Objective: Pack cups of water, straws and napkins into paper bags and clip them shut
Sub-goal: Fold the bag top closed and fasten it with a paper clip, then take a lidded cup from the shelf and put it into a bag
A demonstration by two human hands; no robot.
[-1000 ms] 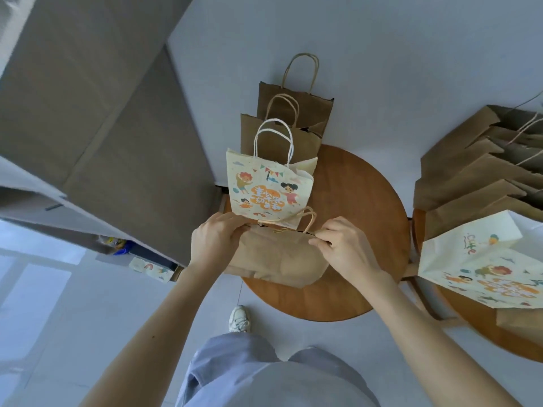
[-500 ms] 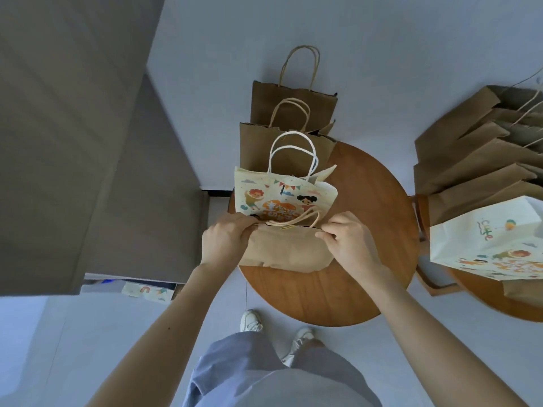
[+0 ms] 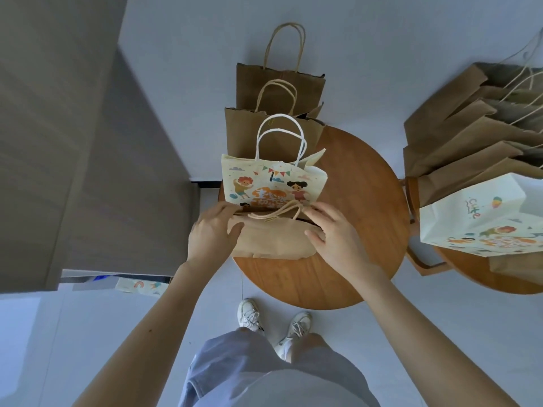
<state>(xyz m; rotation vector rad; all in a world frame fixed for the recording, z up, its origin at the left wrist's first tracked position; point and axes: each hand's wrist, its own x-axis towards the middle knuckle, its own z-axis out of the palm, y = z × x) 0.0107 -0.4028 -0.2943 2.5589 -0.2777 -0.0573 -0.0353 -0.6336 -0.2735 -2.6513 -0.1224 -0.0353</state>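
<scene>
Because a bag's mouth must lie flat before a clip goes on, we read both hands as pressing it closed. The left hand [image 3: 214, 233] and right hand [image 3: 338, 236] each pinch an upper corner of the plain brown paper bag [image 3: 273, 243], thumb in front, fingers curled over the rim. It stands at the near edge of the round wooden table [image 3: 361, 201], just before the cream cartoon-printed paper bag [image 3: 273, 183]. We see no clip.
</scene>
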